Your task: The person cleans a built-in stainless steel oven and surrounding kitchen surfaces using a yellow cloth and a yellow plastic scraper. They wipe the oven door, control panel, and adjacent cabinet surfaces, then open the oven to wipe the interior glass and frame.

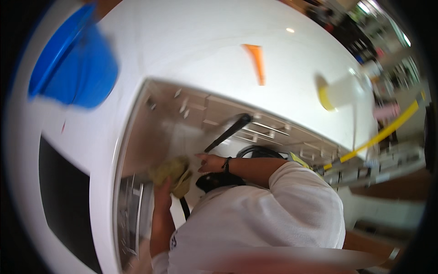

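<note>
My left hand (165,190) grips a crumpled olive-yellow cloth (172,173), low inside the corner of a white countertop (191,41). My right hand (213,163), with a dark bracelet at the wrist, is to the right of the cloth and apart from it. Its fingers are spread and appear to hold nothing. Just beyond the fingertips is the lower visible end of a black pole (227,133), which leans up towards the cabinet drawers (270,128). Motion blur hides whether that hand touches the pole.
A blue bucket (85,68) and a black cooktop (65,205) are on the left counter. Along the far counter lie an orange tube (259,65) and a white container with a yellow end (342,92). A yellow pole (383,132) slants at right. Black hose (256,150) coils below the drawers.
</note>
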A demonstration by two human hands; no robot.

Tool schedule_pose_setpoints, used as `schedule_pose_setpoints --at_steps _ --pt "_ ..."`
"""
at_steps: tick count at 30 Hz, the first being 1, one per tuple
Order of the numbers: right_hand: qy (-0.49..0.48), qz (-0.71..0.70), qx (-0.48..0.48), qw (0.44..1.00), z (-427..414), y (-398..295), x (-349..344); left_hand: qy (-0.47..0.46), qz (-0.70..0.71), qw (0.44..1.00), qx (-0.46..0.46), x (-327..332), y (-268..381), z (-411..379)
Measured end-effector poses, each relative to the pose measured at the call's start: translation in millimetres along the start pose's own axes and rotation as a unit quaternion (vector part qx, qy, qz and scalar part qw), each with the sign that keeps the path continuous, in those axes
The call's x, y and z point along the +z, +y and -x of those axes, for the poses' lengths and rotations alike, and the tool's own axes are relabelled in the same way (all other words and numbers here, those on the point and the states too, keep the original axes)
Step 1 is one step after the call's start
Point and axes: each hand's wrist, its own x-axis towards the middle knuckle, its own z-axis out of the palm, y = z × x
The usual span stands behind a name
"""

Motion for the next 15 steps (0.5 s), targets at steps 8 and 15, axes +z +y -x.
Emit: schedule_pose_setpoints --at_steps 8,15 --pt "-0.043 0.089 -0.111 0.989 -17 -88 48 0.14 -0.049 0.984 -0.1 -85 -68 93" --pt "-0.093 -0.298 0.013 0.95 2 -185 128 0.176 -0.258 0.916 -0.253 -193 -139 220"
